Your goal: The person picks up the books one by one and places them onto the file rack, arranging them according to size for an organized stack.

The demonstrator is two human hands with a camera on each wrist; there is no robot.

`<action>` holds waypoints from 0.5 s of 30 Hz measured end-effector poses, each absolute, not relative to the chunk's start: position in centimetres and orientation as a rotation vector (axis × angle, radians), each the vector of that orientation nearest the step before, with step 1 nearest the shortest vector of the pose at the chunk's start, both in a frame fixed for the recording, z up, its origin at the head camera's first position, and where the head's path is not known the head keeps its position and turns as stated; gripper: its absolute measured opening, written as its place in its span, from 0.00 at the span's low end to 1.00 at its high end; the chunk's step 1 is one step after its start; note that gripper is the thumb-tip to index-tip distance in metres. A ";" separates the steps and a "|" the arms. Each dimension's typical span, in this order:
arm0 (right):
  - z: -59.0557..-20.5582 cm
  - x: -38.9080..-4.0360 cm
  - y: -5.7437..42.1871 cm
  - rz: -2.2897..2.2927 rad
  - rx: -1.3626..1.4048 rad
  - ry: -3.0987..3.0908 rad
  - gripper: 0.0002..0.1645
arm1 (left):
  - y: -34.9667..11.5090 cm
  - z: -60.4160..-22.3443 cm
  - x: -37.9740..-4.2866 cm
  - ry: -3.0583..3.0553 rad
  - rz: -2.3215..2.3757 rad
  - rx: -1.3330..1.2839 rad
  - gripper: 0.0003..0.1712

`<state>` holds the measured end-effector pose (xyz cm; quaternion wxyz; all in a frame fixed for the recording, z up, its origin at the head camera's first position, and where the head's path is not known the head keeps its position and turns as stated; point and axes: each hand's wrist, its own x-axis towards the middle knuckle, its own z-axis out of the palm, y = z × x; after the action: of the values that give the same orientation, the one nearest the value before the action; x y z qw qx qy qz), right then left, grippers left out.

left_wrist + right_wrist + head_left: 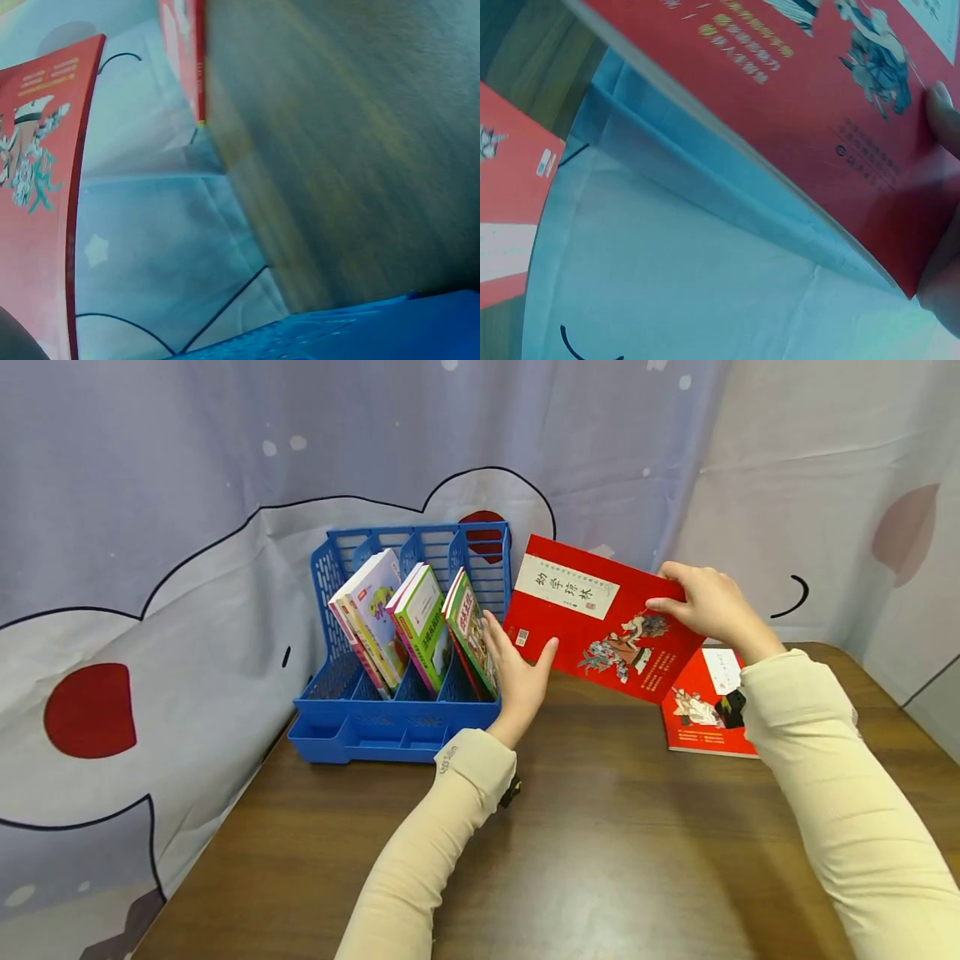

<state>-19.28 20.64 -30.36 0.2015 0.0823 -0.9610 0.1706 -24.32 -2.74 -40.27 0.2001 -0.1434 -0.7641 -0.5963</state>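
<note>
My right hand [711, 603] pinches the upper right corner of a thin red book [555, 631], thumb on its illustrated cover. The book is held tilted in the air, its left end beside the blue file rack [397, 713]. My left hand [521, 683] has its fingers extended along a green-edged book [474, 631] in the rack's right-hand slot, with the thumb spread toward the red book's lower edge. The right wrist view shows the held red book [802, 127] close up; part of it enters the left wrist view at the left.
Other books [375, 614] lean in the rack's slots, including a green-and-white one [426, 627]. Small compartments line the rack's front. A second red book [701, 735] lies on the brown wooden table [600, 843] at the right, partly behind my right sleeve. A patterned curtain [225, 610] hangs behind.
</note>
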 end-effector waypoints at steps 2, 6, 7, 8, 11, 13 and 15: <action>-30.6 -19.1 20.4 0.560 0.199 -2.627 0.13 | -2.8 -40.0 -24.3 -2.100 -1.697 -0.395 0.59; -31.1 -18.8 19.9 0.746 0.104 -2.503 0.13 | -2.8 -39.6 -24.3 -2.060 -1.770 -0.409 0.61; -31.3 -18.7 19.7 0.807 0.081 -2.466 0.13 | -2.8 -39.6 -24.3 -2.055 -1.798 -0.420 0.61; -31.4 -18.7 19.5 0.861 0.057 -2.423 0.13 | -2.8 -39.5 -24.2 -2.055 -1.821 -0.432 0.61; -31.9 -18.7 18.9 1.005 0.012 -2.297 0.14 | -2.6 -39.2 -24.0 -2.073 -1.875 -0.457 0.60; -32.3 -18.7 18.4 1.129 -0.009 -2.221 0.13 | -2.4 -39.0 -23.8 -2.080 -1.902 -0.466 0.60; -32.7 -18.6 17.8 1.252 -0.015 -2.143 0.11 | -2.2 -38.7 -23.6 -2.087 -1.907 -0.477 0.59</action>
<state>-18.56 17.84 -32.67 0.3237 -0.0059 -0.8169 0.4774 -23.57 -2.21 -38.71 0.1367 -0.1649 -0.7212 -0.6588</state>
